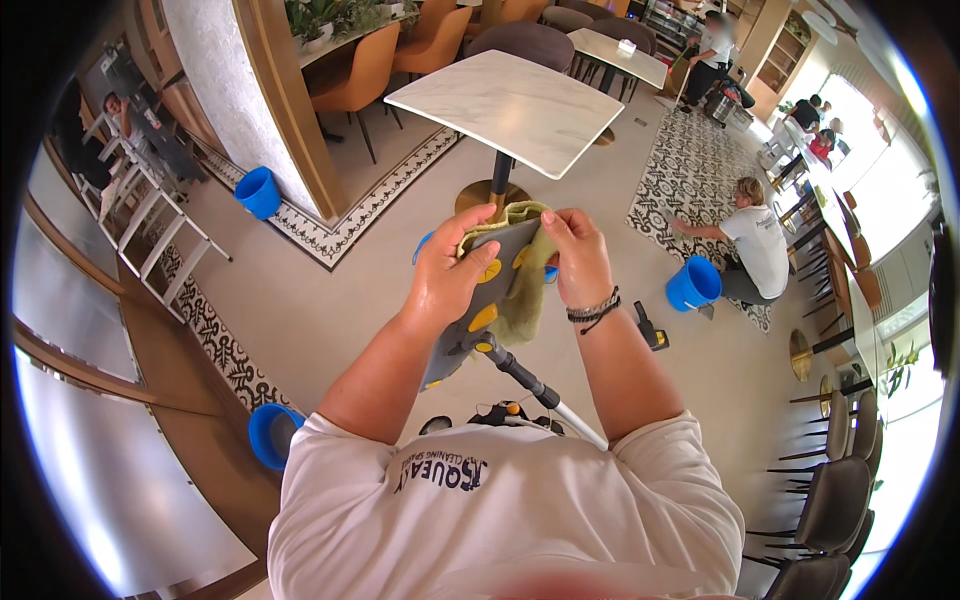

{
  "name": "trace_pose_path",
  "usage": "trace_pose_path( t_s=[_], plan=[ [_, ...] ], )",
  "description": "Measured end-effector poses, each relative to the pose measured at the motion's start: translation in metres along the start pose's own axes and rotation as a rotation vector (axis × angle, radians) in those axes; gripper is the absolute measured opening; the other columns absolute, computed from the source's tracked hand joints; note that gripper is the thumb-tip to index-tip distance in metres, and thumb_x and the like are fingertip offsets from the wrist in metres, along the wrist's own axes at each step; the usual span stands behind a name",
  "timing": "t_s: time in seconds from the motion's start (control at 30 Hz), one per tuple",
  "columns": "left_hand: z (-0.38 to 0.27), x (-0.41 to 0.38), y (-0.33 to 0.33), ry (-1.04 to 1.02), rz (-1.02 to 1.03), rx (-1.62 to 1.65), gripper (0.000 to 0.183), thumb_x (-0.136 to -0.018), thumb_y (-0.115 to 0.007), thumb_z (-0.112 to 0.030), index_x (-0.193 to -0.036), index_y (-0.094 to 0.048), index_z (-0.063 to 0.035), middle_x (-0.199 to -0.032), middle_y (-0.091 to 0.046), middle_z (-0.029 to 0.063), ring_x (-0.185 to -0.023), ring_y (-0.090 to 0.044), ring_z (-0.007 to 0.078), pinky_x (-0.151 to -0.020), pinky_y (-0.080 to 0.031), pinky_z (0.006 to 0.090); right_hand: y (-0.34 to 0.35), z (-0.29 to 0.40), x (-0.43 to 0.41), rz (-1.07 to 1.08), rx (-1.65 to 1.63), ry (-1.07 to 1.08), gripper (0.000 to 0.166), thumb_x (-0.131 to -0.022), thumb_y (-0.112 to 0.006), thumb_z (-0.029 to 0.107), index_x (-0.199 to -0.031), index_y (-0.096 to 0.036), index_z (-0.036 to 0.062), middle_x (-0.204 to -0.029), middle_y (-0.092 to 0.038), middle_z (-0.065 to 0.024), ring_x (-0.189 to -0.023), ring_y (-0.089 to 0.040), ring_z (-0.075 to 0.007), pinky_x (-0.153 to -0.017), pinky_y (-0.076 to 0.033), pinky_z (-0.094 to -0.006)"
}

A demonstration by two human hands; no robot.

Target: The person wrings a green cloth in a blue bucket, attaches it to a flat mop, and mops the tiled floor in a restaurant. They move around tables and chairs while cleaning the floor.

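Note:
A grey flat mop head (459,330) with yellow cloth holders is tilted up in front of me, its pole (551,397) slanting down to the right. Over the upper end of the plate lies a damp-looking yellow-green cloth (521,307), which hangs down on the right side. My left hand (448,262) grips the cloth and plate edge from the left, thumb on the near face. On the right, my right hand (577,251) pinches the cloth at the plate's corner. Part of a blue object behind my hands is mostly hidden.
A marble-topped table (510,105) stands ahead. Blue buckets stand by the pillar (257,193), at right (694,285) and at lower left (275,435). A person (754,240) sits on the floor at right, near a black tool (651,328). A stepladder (169,232) is at left.

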State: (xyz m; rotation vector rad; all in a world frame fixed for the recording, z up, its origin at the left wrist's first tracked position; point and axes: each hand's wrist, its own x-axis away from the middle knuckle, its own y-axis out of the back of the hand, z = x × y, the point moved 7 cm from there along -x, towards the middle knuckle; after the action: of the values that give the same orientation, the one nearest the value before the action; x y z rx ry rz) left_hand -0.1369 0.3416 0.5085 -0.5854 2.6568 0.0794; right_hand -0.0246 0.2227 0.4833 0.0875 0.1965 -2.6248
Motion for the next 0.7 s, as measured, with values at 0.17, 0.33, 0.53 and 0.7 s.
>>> trace_pose_path(
  t_s=[0.17,0.33,0.53,0.7],
  plan=[
    [-0.001,0.001,0.000,0.039,-0.028,0.148,0.037,-0.078,-0.054,-0.004,-0.113,-0.044,-0.0035,-0.095,-0.046,0.0020,-0.084,-0.044,0.0074,-0.075,-0.036,0.0198,-0.005,-0.011,0.027,0.115,-0.270,0.056,0.028,-0.081,-0.047,0.016,-0.100,-0.049,-0.0051,-0.076,-0.050,-0.0062,-0.070,-0.055,-0.0140,-0.063,-0.048,-0.0258],
    [-0.001,-0.001,-0.007,0.034,-0.002,0.226,0.038,-0.078,-0.054,-0.003,-0.114,-0.042,-0.0014,-0.092,-0.046,0.0019,-0.084,-0.045,0.0079,-0.075,-0.036,0.0200,-0.006,-0.006,0.032,0.103,0.102,0.126,0.033,-0.074,-0.047,-0.003,-0.107,-0.045,-0.0033,-0.094,-0.050,-0.0077,-0.080,-0.054,-0.0160,-0.069,-0.047,-0.0279],
    [-0.002,-0.004,-0.018,0.107,0.098,0.365,0.041,-0.077,-0.054,-0.001,-0.116,-0.041,-0.0010,-0.092,-0.047,0.0023,-0.086,-0.046,0.0090,-0.077,-0.038,0.0211,0.005,-0.019,0.013,0.133,-0.071,0.192,0.041,-0.069,-0.054,-0.005,-0.107,-0.041,0.0016,-0.096,-0.050,-0.0036,-0.085,-0.051,-0.0118,-0.072,-0.043,-0.0226],
    [0.003,-0.006,-0.025,0.193,0.146,0.461,0.042,-0.076,-0.054,0.001,-0.116,-0.041,-0.0009,-0.094,-0.047,0.0030,-0.085,-0.047,0.0098,-0.076,-0.039,0.0220,-0.001,-0.009,0.014,0.233,-0.051,0.147,0.040,-0.067,-0.056,-0.003,-0.105,-0.044,0.0033,-0.094,-0.051,-0.0021,-0.084,-0.050,-0.0098,-0.070,-0.042,-0.0219]
  ],
)
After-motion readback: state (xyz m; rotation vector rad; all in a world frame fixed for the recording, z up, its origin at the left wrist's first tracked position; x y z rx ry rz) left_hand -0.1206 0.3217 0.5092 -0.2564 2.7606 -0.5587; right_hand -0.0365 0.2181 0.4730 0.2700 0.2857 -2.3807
